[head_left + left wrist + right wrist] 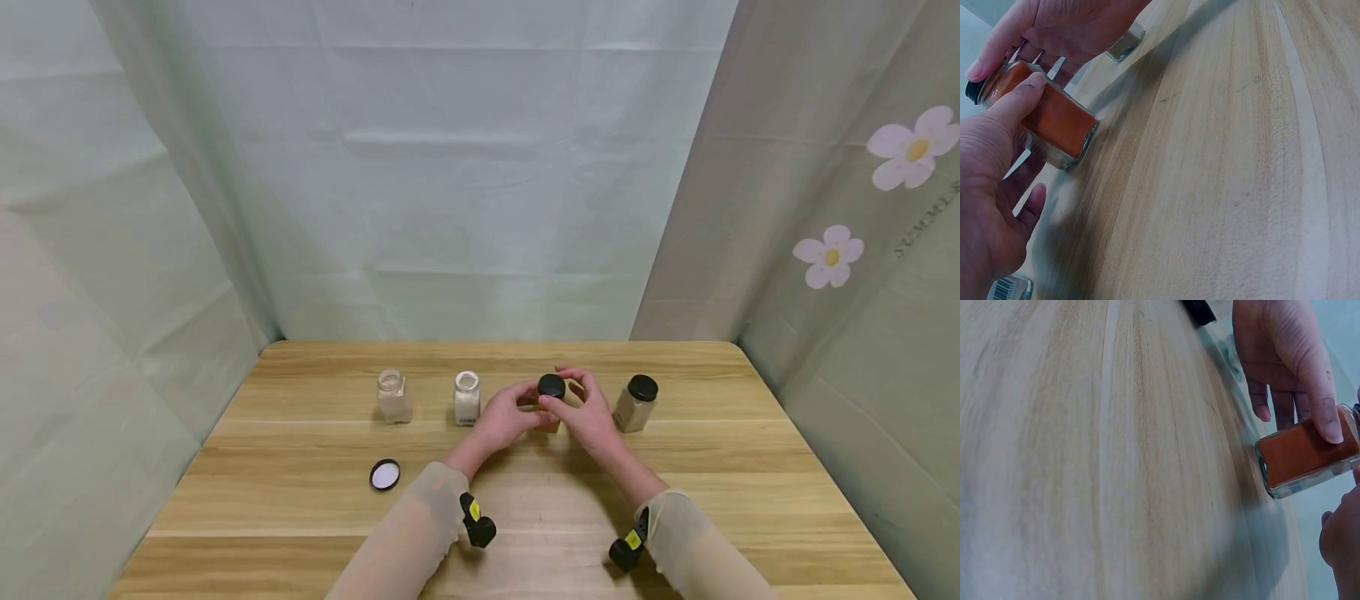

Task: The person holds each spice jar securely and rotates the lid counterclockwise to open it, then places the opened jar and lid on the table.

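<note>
A square glass spice jar of orange-red powder (1063,125) with a black lid (551,386) is between the two hands. My left hand (508,414) grips the jar's body, its thumb (1022,100) lying along one side and the fingers behind. At the top, my right hand (591,414) holds the lid between thumb and fingers. The lid sits on the jar's neck. In the right wrist view the jar (1297,461) is tilted, its base close to the tabletop.
Two lidless jars of pale powder, one at the left (393,402) and one nearer the middle (467,404), stand on the wooden table (300,450). A black lid with white liner (386,475) lies upturned before them. Right of the hands stands a black-lidded jar (635,406).
</note>
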A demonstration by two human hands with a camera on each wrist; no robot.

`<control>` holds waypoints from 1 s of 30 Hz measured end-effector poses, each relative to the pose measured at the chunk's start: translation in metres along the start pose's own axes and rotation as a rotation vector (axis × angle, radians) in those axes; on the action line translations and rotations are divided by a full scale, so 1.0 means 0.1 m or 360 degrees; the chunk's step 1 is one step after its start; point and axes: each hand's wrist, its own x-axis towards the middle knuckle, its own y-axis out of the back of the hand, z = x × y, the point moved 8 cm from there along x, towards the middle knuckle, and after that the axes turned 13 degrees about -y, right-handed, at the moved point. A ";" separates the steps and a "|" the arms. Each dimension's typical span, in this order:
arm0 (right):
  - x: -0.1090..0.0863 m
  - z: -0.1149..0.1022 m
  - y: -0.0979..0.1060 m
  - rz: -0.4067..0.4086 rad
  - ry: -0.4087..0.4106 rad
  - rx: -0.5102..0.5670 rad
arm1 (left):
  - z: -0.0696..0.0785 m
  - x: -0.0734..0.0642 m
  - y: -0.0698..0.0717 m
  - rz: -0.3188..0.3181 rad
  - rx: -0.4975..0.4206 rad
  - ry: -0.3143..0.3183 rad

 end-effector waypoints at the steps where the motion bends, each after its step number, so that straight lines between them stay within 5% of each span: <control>1: 0.00 0.00 0.00 0.0000 0.0005 0.0000 | 0.00 0.00 0.00 0.0000 -0.0001 0.0000; 30: -0.06 -0.05 0.01 -0.0020 0.0167 -0.0068 | 0.02 0.00 0.00 -0.0006 -0.0009 -0.0030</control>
